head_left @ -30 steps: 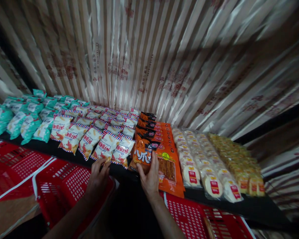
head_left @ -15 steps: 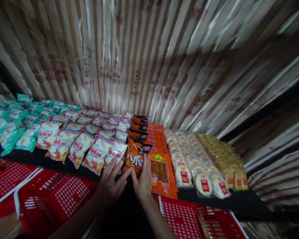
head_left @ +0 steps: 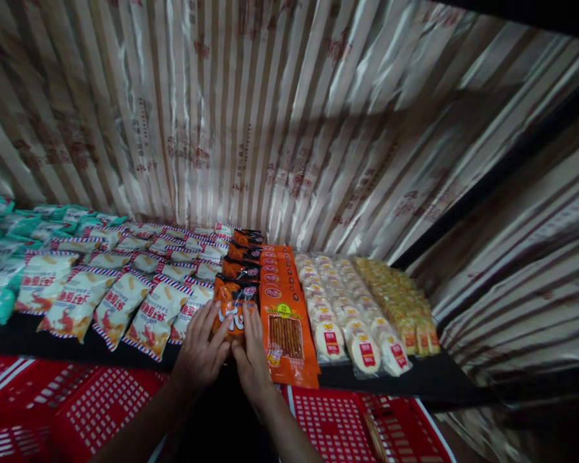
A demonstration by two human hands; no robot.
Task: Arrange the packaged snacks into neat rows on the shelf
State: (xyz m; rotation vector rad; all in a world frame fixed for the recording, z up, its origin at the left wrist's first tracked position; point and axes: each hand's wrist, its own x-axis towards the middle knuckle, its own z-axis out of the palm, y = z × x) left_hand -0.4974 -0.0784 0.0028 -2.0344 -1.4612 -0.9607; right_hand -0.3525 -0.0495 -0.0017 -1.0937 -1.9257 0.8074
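Observation:
An orange and black snack bag (head_left: 236,296) lies at the front of its row on the black shelf (head_left: 9,331). My left hand (head_left: 200,350) grips its left side, fingers stretched along the wrapper. On the other side my right hand (head_left: 251,354) holds it, thumb at the lower edge and fingers up the front. Together they partly hide the bag's print and its bottom. Close by on the left are white shrimp-print snack bags (head_left: 157,312). To the right lie flat orange packets of brown sticks (head_left: 285,334).
Teal bags (head_left: 0,292) fill the shelf's far left. Round white crackers in clear wrap (head_left: 330,341) and yellowish packets (head_left: 422,334) stand in rows at the right. Red baskets (head_left: 109,402) sit below the front edge. Striped sheeting (head_left: 212,128) hangs behind.
The view has shifted right, so the goods appear further left. My hands have stayed on the orange and black snack bag, my left fingers now further over its front.

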